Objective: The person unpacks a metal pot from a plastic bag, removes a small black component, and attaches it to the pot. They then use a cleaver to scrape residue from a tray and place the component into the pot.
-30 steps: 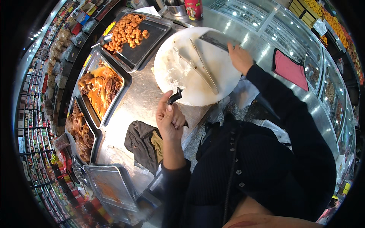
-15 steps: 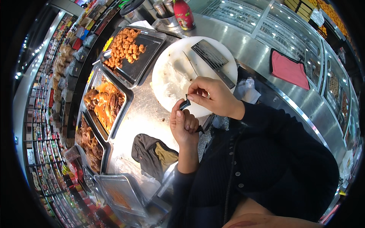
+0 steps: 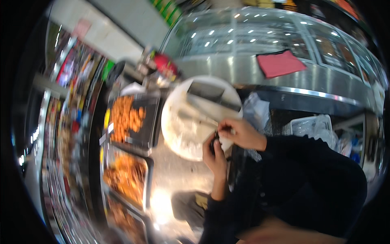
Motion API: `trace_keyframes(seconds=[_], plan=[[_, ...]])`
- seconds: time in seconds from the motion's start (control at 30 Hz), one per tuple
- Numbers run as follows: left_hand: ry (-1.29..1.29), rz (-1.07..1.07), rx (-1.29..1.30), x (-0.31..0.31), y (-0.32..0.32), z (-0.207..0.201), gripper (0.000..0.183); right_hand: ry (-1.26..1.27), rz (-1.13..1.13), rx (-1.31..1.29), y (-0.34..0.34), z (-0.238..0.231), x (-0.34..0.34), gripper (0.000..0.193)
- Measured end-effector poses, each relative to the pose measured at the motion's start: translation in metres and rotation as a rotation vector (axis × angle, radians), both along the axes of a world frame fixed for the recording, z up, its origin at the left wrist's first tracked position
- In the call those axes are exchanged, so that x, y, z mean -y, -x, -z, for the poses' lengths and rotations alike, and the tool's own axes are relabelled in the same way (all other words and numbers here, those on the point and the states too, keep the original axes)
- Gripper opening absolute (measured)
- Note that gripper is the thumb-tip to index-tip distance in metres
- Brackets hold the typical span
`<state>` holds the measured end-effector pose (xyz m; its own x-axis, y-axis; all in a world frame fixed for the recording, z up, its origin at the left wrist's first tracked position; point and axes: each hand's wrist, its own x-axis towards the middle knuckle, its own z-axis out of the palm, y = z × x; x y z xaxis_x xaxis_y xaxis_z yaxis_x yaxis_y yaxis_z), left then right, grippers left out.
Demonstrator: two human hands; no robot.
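Both of my hands meet just past the near right edge of a round white cutting board (image 3: 176, 136). My left hand (image 3: 216, 160) is closed around a small black curved object (image 3: 216, 134), its kind blurred and partly covered by fingers. Beside it, my right hand (image 3: 243, 135) is closed too, thumb and fingers pinched at the top of the same object. On the board lies a cleaver (image 3: 205, 92) with a broad dark blade. A thin, long utensil, smeared by motion, lies near it.
At left stand trays of fried orange-brown pieces (image 3: 128, 118) and glazed brown meat (image 3: 124, 177). A dark cloth (image 3: 185, 205) lies on the steel counter. Beyond are a red bottle (image 3: 165, 65), glass display cases (image 3: 264, 34) and a pink cloth (image 3: 280, 65). A white basket (image 3: 306, 124) holds plastic bags at right.
The view has swung, so the board and trays sit lower and the white basket shows at right. Both hands stay together at the black object.
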<state>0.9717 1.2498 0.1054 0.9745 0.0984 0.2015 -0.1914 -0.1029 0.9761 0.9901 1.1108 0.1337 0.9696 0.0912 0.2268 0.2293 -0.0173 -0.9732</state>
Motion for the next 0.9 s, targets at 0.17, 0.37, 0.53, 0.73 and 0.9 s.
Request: trace_keyframes(seconds=[0.17, 0.37, 0.53, 0.73, 0.9], plan=[[-0.066, 0.253, 0.118, 0.009, 0.000, 0.026, 0.017, -0.006, 0.259, -0.128, 0.042, 0.039, 0.000, 0.023], [0.142, 0.654, 0.169, 0.064, 0.030, 0.034, 0.017, 0.078, 0.510, -0.157, 0.118, 0.038, 0.049, 0.019], [0.263, 1.010, -0.267, 0.104, 0.072, 0.018, 0.017, 0.411, 0.740, -0.014, 0.203, 0.012, 0.083, 0.016], [0.245, 1.258, -0.289, 0.168, 0.187, 0.004, 0.015, -0.224, 0.912, -0.155, 0.324, 0.016, 0.125, 0.019], [0.191, 1.349, -0.003, 0.224, 0.313, 0.010, 0.014, -0.783, 0.954, 0.028, 0.453, 0.031, 0.151, 0.009]])
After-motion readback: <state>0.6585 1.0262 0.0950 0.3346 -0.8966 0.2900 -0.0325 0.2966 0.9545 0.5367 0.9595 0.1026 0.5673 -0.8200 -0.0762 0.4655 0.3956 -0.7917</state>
